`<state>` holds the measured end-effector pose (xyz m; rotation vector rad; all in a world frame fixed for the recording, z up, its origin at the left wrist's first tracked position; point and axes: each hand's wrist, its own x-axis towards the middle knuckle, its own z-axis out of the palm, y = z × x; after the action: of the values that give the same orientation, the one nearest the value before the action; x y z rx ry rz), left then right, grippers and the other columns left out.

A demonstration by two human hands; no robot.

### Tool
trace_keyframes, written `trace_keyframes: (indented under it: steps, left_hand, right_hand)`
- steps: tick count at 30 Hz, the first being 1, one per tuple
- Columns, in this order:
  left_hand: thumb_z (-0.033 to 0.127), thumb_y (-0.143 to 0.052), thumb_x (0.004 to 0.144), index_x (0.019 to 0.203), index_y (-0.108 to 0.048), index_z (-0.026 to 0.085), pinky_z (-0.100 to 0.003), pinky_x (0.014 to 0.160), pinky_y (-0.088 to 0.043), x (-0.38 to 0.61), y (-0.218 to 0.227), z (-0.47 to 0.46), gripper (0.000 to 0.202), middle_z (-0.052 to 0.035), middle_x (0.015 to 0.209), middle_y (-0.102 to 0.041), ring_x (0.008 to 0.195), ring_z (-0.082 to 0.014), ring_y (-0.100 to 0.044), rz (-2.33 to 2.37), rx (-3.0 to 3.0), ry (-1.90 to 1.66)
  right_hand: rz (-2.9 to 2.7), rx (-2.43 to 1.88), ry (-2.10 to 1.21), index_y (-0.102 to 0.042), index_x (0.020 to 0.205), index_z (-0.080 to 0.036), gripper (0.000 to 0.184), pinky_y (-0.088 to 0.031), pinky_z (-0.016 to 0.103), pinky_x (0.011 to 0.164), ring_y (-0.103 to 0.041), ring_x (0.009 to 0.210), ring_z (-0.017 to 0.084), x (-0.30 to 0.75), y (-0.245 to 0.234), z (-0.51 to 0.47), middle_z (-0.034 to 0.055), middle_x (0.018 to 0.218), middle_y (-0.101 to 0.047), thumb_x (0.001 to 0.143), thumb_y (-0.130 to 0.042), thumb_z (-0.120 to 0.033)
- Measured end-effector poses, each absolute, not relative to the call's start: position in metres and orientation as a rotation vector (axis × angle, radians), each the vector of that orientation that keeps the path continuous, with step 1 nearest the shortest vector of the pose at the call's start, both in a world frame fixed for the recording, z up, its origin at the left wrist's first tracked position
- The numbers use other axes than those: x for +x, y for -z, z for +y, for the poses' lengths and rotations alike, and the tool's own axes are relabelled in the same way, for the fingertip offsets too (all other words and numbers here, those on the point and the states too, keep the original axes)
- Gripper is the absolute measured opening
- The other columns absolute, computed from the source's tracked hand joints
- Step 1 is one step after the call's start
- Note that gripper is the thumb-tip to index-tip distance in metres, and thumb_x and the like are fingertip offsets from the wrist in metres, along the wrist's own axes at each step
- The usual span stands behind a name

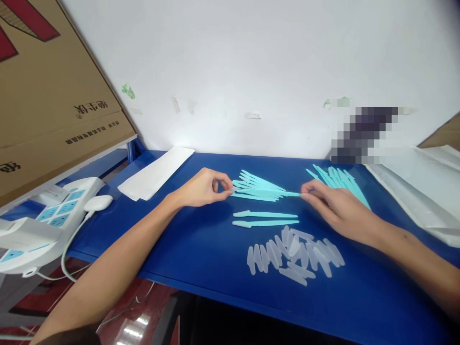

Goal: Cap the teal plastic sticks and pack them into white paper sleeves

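My right hand point(336, 206) pinches the handle end of a turquoise eyebrow razor point(292, 194) between thumb and fingertips. At the other end of that razor, the fingers of my left hand point(206, 188) are pinched on what looks like a pale translucent blade cap point(235, 189). Behind and beneath the held razor, a fanned pile of turquoise razors point(253, 179) lies on the table. Two separate razors point(266, 224) lie side by side nearer to me. In front of them is a loose scatter of translucent caps point(294, 249). More razors point(339, 179) are heaped beyond my right hand.
The blue table point(201, 249) stands against a white wall point(251, 72). Folded white paper point(158, 172) rests at the back left. A power strip point(61, 215) with a plugged-in charger and cable is at the left, below a large cardboard box point(46, 86). Clear plastic bags point(413, 191) lie at the right.
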<state>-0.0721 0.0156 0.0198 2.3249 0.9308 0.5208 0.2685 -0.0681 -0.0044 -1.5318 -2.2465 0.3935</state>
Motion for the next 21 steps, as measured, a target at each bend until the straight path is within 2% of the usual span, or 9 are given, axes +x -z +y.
trace_keyframes:
  steps: [10, 14, 21]
  left_hand:
    - [0.037, -0.069, 0.086, 0.091, -0.075, 0.013, -0.021, 0.054, -0.044, -0.0726, -0.0142, 0.0191, 0.025, -0.003, 0.069, -0.069, 0.053, -0.0084, -0.053, 0.901, 2.338, -0.548]
    - [0.039, -0.069, 0.087, 0.093, -0.076, 0.014, -0.022, 0.053, -0.043, -0.0716, -0.0122, 0.0185, 0.027, -0.0021, 0.064, -0.067, 0.05, -0.0083, -0.051, 0.884, 2.322, -0.536]
    - [0.04, -0.068, 0.088, 0.095, -0.077, 0.015, -0.022, 0.051, -0.043, -0.0684, -0.0123, 0.0158, 0.028, -0.0045, 0.071, -0.071, 0.05, -0.0082, -0.051, 0.899, 2.32, -0.57]
  right_hand:
    - [-2.259, -1.539, -0.346, -0.046, 0.096, -0.025, 0.03, -0.028, 0.031, 0.052, -0.037, 0.047, 0.013, 0.272, 0.0031, -0.0672, -0.005, 0.057, -0.043, 0.105, -0.031, -0.049]
    - [-2.268, -1.536, -0.345, -0.045, 0.095, -0.024, 0.03, -0.027, 0.031, 0.052, -0.036, 0.046, 0.013, 0.271, 0.0026, -0.0676, -0.0056, 0.056, -0.042, 0.105, -0.031, -0.049]
    - [-2.261, -1.503, -0.319, -0.047, 0.095, -0.024, 0.029, -0.028, 0.03, 0.051, -0.037, 0.045, 0.013, 0.2715, 0.0007, -0.068, -0.0057, 0.055, -0.041, 0.105, -0.032, -0.047]
